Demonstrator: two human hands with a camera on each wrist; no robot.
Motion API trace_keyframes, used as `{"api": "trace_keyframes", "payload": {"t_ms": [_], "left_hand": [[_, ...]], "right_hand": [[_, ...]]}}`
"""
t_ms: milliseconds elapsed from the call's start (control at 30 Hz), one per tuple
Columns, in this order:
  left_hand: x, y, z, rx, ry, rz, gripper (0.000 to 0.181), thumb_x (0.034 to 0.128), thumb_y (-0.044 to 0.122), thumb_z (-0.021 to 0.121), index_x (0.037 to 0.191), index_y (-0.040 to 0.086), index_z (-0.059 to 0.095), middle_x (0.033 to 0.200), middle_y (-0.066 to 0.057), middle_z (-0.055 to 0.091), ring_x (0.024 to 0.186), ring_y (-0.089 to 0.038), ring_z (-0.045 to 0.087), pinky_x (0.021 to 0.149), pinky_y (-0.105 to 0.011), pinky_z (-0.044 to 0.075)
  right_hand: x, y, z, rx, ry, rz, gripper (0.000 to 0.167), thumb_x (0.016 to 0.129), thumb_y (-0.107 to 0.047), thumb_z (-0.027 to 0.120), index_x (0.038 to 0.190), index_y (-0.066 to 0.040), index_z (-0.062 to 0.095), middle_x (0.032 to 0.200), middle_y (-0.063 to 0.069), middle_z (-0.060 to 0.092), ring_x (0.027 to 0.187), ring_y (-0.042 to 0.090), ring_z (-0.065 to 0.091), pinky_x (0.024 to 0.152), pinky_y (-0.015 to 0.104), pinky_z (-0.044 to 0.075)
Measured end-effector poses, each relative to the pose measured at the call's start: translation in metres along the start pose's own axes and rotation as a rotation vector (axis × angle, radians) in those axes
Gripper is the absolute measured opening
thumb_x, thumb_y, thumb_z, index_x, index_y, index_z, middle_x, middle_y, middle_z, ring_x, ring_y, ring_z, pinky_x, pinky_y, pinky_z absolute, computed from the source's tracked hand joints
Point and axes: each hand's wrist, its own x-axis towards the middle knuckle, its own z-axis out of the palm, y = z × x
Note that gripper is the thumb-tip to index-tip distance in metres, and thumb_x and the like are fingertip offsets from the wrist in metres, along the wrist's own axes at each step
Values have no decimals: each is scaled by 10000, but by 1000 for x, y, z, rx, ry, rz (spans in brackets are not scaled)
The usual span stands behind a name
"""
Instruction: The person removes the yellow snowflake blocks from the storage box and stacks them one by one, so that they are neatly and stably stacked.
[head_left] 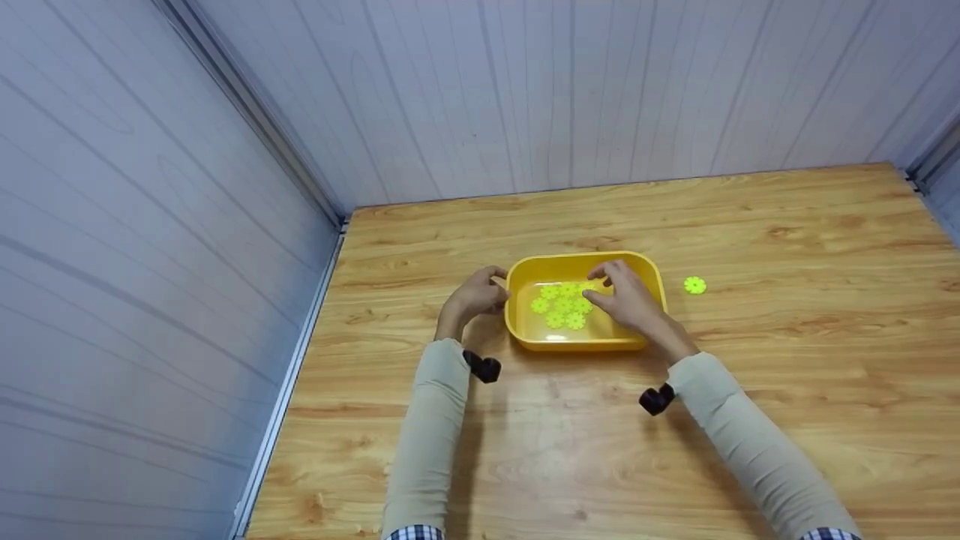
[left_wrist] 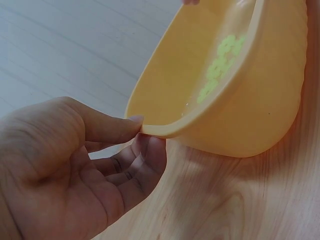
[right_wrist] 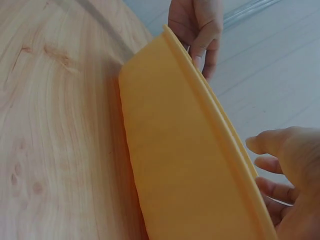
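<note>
A yellow rectangular basin point(head_left: 577, 346) with rounded corners rests on the wooden table. Several flat, flower-shaped yellow-green pieces point(head_left: 564, 306) lie together on its bottom. The left hand point(head_left: 475, 295) pinches the basin's left rim between thumb and fingers, seen close up in the left wrist view. Over the basin's right half hovers the right hand point(head_left: 626, 298), thumb and fingers apart, holding nothing that I can see. In the right wrist view the basin's outer wall point(right_wrist: 175, 140) hides the pieces. A single flower-shaped piece point(head_left: 695, 285) lies on the table to the basin's right.
The wooden table point(head_left: 570, 465) stretches around the basin on all sides. A pale panelled wall point(head_left: 480, 97) rises behind it, and another point(head_left: 127, 247) stands along the left edge. Each wrist carries a small black camera point(head_left: 484, 367).
</note>
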Motion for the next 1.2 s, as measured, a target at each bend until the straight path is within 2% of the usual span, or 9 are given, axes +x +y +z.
{"api": "trace_keyframes", "payload": {"t_ms": [267, 533, 667, 867, 1200], "left_hand": [[1, 0, 0, 10, 4, -3, 418, 925, 54, 524, 1337, 52, 449, 1001, -101, 513, 856, -225, 535, 956, -467, 470], [1, -1, 1, -22, -6, -1, 455, 914, 29, 526, 1356, 27, 417, 990, -106, 501, 809, -203, 526, 966, -477, 464], [2, 0, 1, -1, -1, -4, 456, 916, 36, 532, 1358, 32, 419, 980, -97, 512, 789, -175, 534, 945, -451, 480], [1, 2, 0, 15, -11, -12, 449, 925, 43, 530, 1360, 30, 420, 962, -89, 498, 795, -176, 516, 946, -441, 478], [1, 1, 0, 9, -3, -7, 445, 915, 43, 537, 1348, 39, 433, 957, -82, 508, 778, -168, 516, 939, -446, 478]], "right_hand": [[1, 3, 7, -36, -104, -6, 375, 910, -214, 650, 1187, 22, 557, 1206, 219, 491, 1081, 372, 513, 923, 486, 448], [2, 3, 14, -94, -185, 24, 317, 899, -201, 661, 1144, -12, 596, 1155, 182, 469, 1023, 326, 518, 876, 446, 459], [2, 1, 16, -145, -202, 22, 274, 885, -190, 679, 1119, -54, 636, 1161, 165, 454, 1010, 313, 471, 857, 441, 425], [2, -1, 21, -258, -234, 20, 260, 835, -190, 729, 1079, -115, 681, 1244, 180, 420, 1131, 372, 385, 921, 507, 380], [4, 0, 25, -300, -217, -18, 258, 783, -151, 766, 1013, -77, 675, 1165, 171, 419, 1087, 355, 354, 900, 488, 335]]}}
